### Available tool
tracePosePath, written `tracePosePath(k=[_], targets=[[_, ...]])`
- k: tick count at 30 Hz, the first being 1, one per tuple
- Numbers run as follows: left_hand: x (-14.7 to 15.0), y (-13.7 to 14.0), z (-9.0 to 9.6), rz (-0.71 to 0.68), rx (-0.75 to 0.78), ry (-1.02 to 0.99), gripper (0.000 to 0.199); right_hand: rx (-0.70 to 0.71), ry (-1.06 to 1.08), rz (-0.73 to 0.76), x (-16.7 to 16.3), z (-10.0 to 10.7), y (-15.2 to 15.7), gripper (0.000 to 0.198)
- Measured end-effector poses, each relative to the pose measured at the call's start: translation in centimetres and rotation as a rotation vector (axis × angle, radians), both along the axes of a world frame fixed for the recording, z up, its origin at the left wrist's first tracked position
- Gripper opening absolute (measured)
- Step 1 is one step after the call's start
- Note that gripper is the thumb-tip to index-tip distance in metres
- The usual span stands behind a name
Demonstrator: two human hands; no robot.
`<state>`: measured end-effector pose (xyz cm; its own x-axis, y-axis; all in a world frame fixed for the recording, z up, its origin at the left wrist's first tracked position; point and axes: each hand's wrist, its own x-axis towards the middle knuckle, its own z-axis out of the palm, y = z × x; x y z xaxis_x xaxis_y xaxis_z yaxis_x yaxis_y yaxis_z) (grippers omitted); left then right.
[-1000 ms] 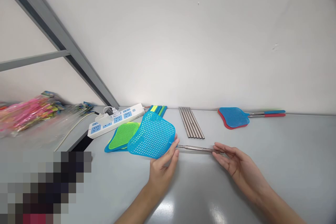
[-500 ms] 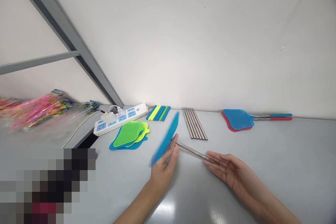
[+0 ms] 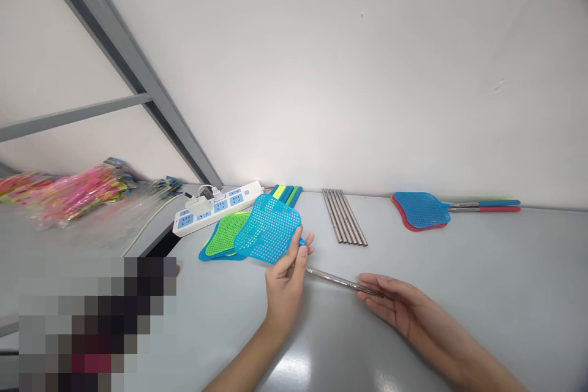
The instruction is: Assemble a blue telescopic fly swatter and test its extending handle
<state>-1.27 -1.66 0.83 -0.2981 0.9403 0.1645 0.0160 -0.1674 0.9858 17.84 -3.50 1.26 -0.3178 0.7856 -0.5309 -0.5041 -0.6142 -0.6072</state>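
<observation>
A blue mesh fly swatter head (image 3: 271, 228) is pinched at its neck by my left hand (image 3: 285, 285), its flat face turned toward me. From that grip a thin metal rod (image 3: 333, 278) runs right and slightly down into my right hand (image 3: 399, 306). My right fingers lie along the rod's far end, with the thumb side hidden; the joint between rod and swatter head is covered by my left fingers. Behind the held head lies a pile of green, yellow and blue swatter heads (image 3: 223, 239). Beyond my hands, several metal rods (image 3: 344, 215) lie side by side.
Blue, yellow and green handle grips (image 3: 291, 195) lie partly hidden near a white power strip (image 3: 223, 208). Put-together swatters (image 3: 422, 209) with red and blue grips lie at the right, by the wall. Pink items in plastic bags (image 3: 87, 193) sit at far left beside a grey metal frame (image 3: 133, 73).
The blue swatter head has turned from nearly edge-on to showing its mesh face, now covering part of the pile and grips. Both hands stay on the same things.
</observation>
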Motion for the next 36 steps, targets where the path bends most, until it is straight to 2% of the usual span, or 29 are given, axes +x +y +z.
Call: tracePosePath(k=[11, 15, 19, 21, 26, 32, 36], targets=[[0.0, -0.2, 1.0, -0.084, -0.06, -0.241, 0.04, 0.079, -0.179, 0.194, -0.5, 0.4, -0.9, 0.029], [0.0, -0.3, 1.3, -0.064, -0.096, -0.324, 0.039, 0.121, -0.248, 0.356, -1.0, 0.3, -1.0, 0.03], [0.0, -0.5, 1.2, -0.092, -0.111, -0.317, 0.04, 0.224, -0.408, 0.505, -1.3, -0.8, -1.1, 0.034], [0.1, -0.5, 1.1, -0.113, -0.121, -0.317, 0.04, 0.282, -0.51, 0.531, -1.3, -1.4, -1.2, 0.036], [0.0, -0.4, 1.0, -0.115, -0.069, -0.34, 0.038, 0.412, -0.649, 0.596, -0.8, -1.7, -1.2, 0.021], [-1.0, 0.1, 1.3, -0.02, 0.023, -0.445, 0.032, 0.378, -0.653, 0.601, -0.5, -1.5, -0.7, 0.027], [-1.4, 0.3, 1.1, 0.025, 0.033, -0.435, 0.026, 0.441, -0.604, 0.557, -0.7, -1.5, -0.6, 0.029]])
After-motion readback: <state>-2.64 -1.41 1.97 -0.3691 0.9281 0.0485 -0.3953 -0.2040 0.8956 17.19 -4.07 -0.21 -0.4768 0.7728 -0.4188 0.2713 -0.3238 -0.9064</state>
